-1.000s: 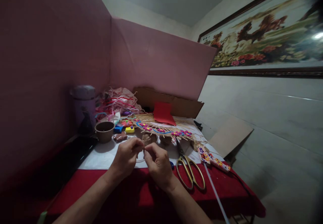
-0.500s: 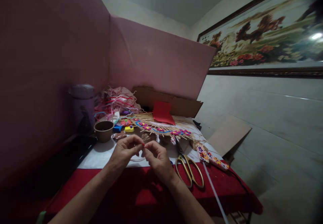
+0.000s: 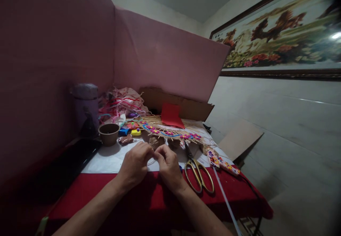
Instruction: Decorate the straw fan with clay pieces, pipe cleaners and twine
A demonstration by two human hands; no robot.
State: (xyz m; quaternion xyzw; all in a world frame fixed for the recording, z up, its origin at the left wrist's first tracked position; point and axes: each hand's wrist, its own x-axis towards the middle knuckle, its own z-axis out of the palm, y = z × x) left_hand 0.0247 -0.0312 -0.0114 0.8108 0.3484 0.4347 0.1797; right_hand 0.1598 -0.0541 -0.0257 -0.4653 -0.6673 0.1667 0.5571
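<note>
My left hand (image 3: 135,164) and my right hand (image 3: 169,165) meet fingertip to fingertip over the near part of the white sheet (image 3: 105,163). Both are closed in a pinch, and whatever lies between the fingers is hidden. Just behind the fingertips sits a ball of brown twine (image 3: 156,143). Beyond it lies a curved piece decorated with pink flowers and a blue line (image 3: 170,134), with thin sticks around it. Gold-handled scissors (image 3: 198,175) rest to the right of my right hand, blades pointing away.
A brown cup (image 3: 109,136), a brown packet (image 3: 125,140) and a yellow packet (image 3: 136,132) stand to the left. A flowered glue gun (image 3: 222,163) with a clear stick is at the right. Red paper (image 3: 172,115) leans behind. A dark tablet-like slab (image 3: 82,158) lies left.
The small red bit that showed at my fingertips is now out of sight. My left hand has turned so its back faces me more, and the fingers are pressed closer together.
</note>
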